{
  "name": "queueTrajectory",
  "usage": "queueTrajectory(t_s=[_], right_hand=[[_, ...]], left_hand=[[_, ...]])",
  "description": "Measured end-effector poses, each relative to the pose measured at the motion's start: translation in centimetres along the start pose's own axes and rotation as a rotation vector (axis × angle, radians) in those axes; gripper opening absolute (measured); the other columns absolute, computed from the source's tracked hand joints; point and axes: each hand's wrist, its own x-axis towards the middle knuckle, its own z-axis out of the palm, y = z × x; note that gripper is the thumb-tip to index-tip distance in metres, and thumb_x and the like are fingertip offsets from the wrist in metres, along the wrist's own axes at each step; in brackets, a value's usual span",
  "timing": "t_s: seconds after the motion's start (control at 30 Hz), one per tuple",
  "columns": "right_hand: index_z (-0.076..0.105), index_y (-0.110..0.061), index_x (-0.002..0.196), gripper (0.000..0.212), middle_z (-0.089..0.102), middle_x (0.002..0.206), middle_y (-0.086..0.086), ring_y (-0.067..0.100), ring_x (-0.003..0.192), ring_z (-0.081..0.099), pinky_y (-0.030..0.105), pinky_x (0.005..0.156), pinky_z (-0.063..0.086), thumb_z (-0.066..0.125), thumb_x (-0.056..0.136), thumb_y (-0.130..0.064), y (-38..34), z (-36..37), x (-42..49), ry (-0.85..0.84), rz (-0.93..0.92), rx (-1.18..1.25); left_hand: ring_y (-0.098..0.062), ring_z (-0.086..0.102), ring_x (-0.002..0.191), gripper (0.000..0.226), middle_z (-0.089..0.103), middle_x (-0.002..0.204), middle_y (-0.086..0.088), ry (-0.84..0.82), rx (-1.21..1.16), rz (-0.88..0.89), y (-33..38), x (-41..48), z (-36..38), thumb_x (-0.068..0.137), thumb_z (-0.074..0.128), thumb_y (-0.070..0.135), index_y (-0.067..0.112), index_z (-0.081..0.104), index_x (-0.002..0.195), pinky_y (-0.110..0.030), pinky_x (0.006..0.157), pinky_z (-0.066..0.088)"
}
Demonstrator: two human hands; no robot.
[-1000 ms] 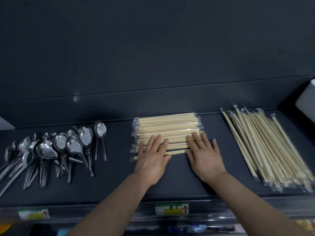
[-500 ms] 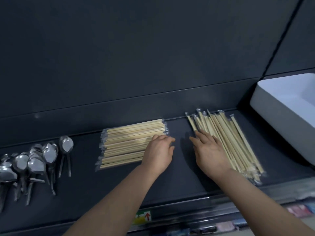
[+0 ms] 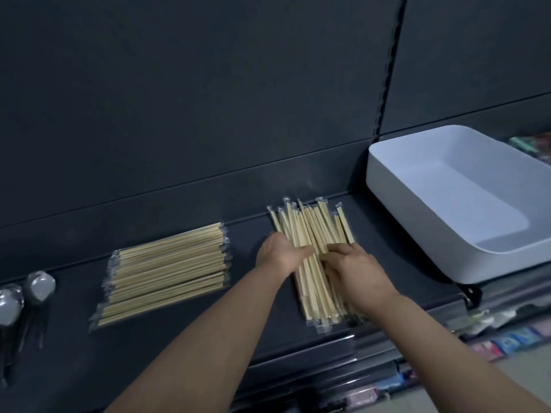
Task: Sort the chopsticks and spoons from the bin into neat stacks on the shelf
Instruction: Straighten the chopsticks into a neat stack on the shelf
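Item 1, nearest: shelf [image 3: 179, 329], dark, with both forearms reaching in over its front edge.

Item 2: left hand [image 3: 280, 253], having left the squared chopstick stack it was straightening a second ago, is now gripping the loose chopstick pile [image 3: 313, 228] at its left edge, thumb across the top and fingers curled.

Item 3: right hand [image 3: 354, 278] is lying on the same pile from the right, fingers bent down onto the sticks. Whether it is pinching any cannot be told.

Item 4: loose chopstick pile, wrapped, pointing front to back, far ends fanning unevenly. Judgement: this is the lot now being tidied, so the work is moving on to the second chopstick stack.

Item 5: squared chopstick stack [image 3: 167, 263], lying crosswise to the left, apart from both hands; appearing finished.

Item 6: spoons [image 3: 38, 286], far left, partly out of view.

Item 7, farthest: white bin [image 3: 417, 231], on the shelf at right, showing nothing inside. Judgement: emptying appears done, only neatening remaining.
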Motion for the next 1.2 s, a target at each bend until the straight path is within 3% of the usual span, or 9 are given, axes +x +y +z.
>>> queueTrajectory(t_s=[0.2, 0.37, 0.47, 0.57, 0.67, 0.73, 0.9, 1.03, 1.2], right_hand=[[0.052, -0.033, 0.133, 0.036, 0.04, 0.147, -0.008, 0.018, 0.131, 0.036, 0.037, 0.097, 0.039, 0.041, 0.099, -0.029, 1.3, 0.2, -0.4, 0.037, 0.0, 0.012], [0.062, -0.03, 0.116, 0.027, 0.053, 0.134, -0.007, 0.017, 0.122, 0.043, 0.034, 0.091, 0.037, 0.043, 0.098, -0.027, 1.1, -0.6, 0.0, 0.097, -0.004, 0.009], [0.052, -0.023, 0.133, 0.038, 0.054, 0.136, -0.003, 0.016, 0.125, 0.046, 0.032, 0.1, 0.039, 0.046, 0.099, -0.036, 0.0, -1.4, 0.8, 0.133, -0.012, 0.299], [0.037, -0.022, 0.145, 0.069, 0.051, 0.138, -0.006, 0.01, 0.122, 0.051, 0.028, 0.101, 0.045, 0.058, 0.088, -0.054, -1.8, -2.9, 1.3, -0.034, 0.017, 0.7], [0.047, -0.029, 0.115, 0.04, 0.061, 0.102, -0.018, 0.0, 0.089, 0.061, 0.011, 0.077, 0.051, 0.071, 0.084, -0.038, -3.4, -3.4, 1.9, -0.146, 0.013, 0.987], [0.056, -0.024, 0.11, 0.034, 0.069, 0.098, -0.007, 0.011, 0.091, 0.067, 0.032, 0.085, 0.056, 0.074, 0.081, -0.029, -3.8, -2.5, 2.6, -0.127, 0.004, 1.123], [0.046, -0.023, 0.132, 0.049, 0.065, 0.111, -0.007, 0.007, 0.101, 0.062, 0.033, 0.089, 0.053, 0.067, 0.088, -0.029, -4.5, -1.2, 2.7, 0.07, -0.085, 0.932], [0.049, -0.02, 0.122, 0.052, 0.068, 0.099, -0.004, 0.011, 0.087, 0.065, 0.034, 0.076, 0.055, 0.075, 0.079, -0.033, -5.8, -0.7, 2.6, 0.134, -0.15, 0.82], [0.056, -0.024, 0.106, 0.049, 0.068, 0.088, -0.005, 0.01, 0.078, 0.066, 0.034, 0.068, 0.056, 0.085, 0.068, -0.032, -7.4, -0.6, 3.0, 0.045, -0.168, 0.905]], left_hand=[[-0.018, 0.057, 0.07, 0.025, 0.058, 0.081, -0.004, -0.05, -0.197, -0.105, 0.9, 0.4, 0.9, 0.079, 0.069, 0.031, 0.013, 0.052, 0.083, -0.033, 0.062, 0.05], [-0.024, 0.062, 0.093, 0.039, 0.064, 0.105, -0.01, -0.111, -0.504, -0.136, -0.4, 0.1, -0.9, 0.085, 0.067, 0.026, 0.005, 0.055, 0.115, -0.035, 0.079, 0.052], [-0.022, 0.065, 0.095, 0.034, 0.068, 0.106, -0.009, -0.088, -0.644, 0.003, -0.5, -0.5, -2.4, 0.089, 0.066, 0.02, 0.006, 0.059, 0.119, -0.032, 0.081, 0.053], [-0.022, 0.067, 0.096, 0.027, 0.07, 0.106, -0.009, -0.066, -0.776, 0.168, 0.6, -1.6, -3.7, 0.093, 0.061, 0.011, 0.006, 0.059, 0.119, -0.03, 0.079, 0.053], [-0.021, 0.067, 0.094, 0.031, 0.068, 0.106, -0.013, -0.028, -0.804, 0.296, 1.9, -2.4, -4.2, 0.093, 0.062, 0.01, 0.004, 0.055, 0.123, -0.035, 0.085, 0.055], [-0.019, 0.065, 0.096, 0.032, 0.066, 0.109, -0.012, 0.021, -0.766, 0.354, 2.2, -2.7, -4.3, 0.093, 0.062, 0.011, 0.007, 0.053, 0.124, -0.032, 0.086, 0.054], [-0.017, 0.061, 0.101, 0.041, 0.059, 0.111, -0.006, 0.234, -0.613, 0.422, 1.7, -3.1, -4.9, 0.076, 0.073, 0.035, 0.019, 0.053, 0.108, -0.036, 0.087, 0.052], [0.0, 0.066, 0.08, 0.036, 0.067, 0.093, 0.005, 0.14, -0.787, 0.423, 1.5, -3.8, -6.6, 0.081, 0.076, 0.01, 0.011, 0.056, 0.11, -0.018, 0.071, 0.053], [-0.002, 0.064, 0.071, 0.024, 0.065, 0.077, 0.003, 0.126, -0.776, 0.532, 0.6, -4.7, -8.1, 0.083, 0.07, -0.001, 0.006, 0.065, 0.106, -0.018, 0.073, 0.055]])
